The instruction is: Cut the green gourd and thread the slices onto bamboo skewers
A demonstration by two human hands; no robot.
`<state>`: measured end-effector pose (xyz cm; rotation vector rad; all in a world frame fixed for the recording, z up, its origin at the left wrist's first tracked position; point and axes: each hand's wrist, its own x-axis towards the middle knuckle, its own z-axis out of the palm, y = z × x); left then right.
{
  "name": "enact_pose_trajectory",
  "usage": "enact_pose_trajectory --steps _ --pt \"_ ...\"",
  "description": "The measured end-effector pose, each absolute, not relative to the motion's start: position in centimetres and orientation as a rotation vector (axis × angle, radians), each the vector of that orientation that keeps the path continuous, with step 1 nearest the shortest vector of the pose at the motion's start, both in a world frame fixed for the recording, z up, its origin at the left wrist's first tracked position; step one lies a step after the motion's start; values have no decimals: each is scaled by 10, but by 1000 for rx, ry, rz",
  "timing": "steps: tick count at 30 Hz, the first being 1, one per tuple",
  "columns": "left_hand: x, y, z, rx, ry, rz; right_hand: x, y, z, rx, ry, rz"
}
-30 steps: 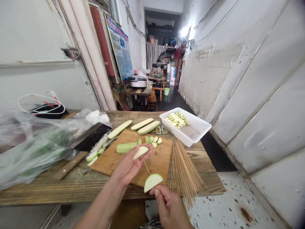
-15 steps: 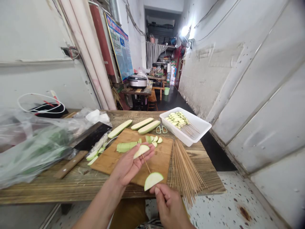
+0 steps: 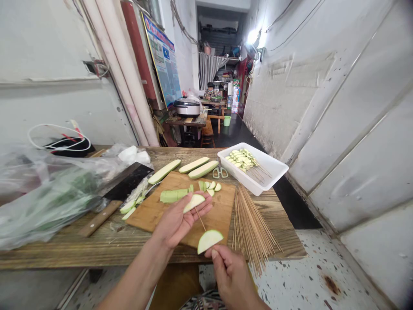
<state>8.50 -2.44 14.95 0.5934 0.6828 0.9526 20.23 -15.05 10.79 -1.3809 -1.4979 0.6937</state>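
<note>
My left hand (image 3: 182, 221), palm up, pinches a half-moon zucchini slice (image 3: 194, 202) between thumb and fingers. A thin bamboo skewer (image 3: 200, 219) runs from that slice down through a second zucchini slice (image 3: 209, 241) nearer to me. Just below this second slice, my right hand (image 3: 230, 269) is closed on the skewer. Whether the skewer's tip is inside the upper slice is hard to make out. Under my left hand lies a wooden cutting board (image 3: 145, 217) with a sliced zucchini piece (image 3: 174, 196) and several small cut pieces (image 3: 211, 186).
Loose skewers (image 3: 253, 228) fan out right of the board. A white plastic tub (image 3: 274, 170) holds skewered slices. Zucchini halves (image 3: 203, 169) and green-handled scissors (image 3: 220, 172) lie behind the board. Left are a cleaver (image 3: 101, 217) and plastic bags (image 3: 48, 206). A person (image 3: 210, 91) sits far back.
The whole view has shifted slightly. Both hands, the skewer and its slices keep nearly the same pose.
</note>
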Motion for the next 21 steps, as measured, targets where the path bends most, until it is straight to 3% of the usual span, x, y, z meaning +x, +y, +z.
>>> enact_pose_trajectory --steps 21 --pt "85 -26 148 575 664 943 204 -149 100 -1379 -1443 761"
